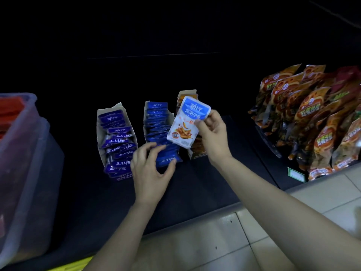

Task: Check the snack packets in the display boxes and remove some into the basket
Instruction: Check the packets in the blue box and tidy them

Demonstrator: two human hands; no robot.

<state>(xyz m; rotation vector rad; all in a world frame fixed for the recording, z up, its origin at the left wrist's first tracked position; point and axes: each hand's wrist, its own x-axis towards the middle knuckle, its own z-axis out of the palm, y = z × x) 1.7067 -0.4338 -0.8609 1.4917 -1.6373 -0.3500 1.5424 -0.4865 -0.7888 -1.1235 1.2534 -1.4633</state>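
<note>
The right grip (212,133) pinches a white-and-blue packet (185,122) above the middle display box (145,124), hiding much of the orange box (186,93) behind, while the left grip (150,173) curls onto near blue packets (168,157), hold unclear; a clear bin (25,145) is cut off at left.

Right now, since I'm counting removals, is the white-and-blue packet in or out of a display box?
Out: the right hand holds the white-and-blue packet lifted above the display boxes, not inside any.

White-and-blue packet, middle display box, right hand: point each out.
white-and-blue packet (182,130), head view, white printed front.
middle display box (145,124), head view, left cardboard wall.
right hand (213,132), head view, back of hand.
</note>
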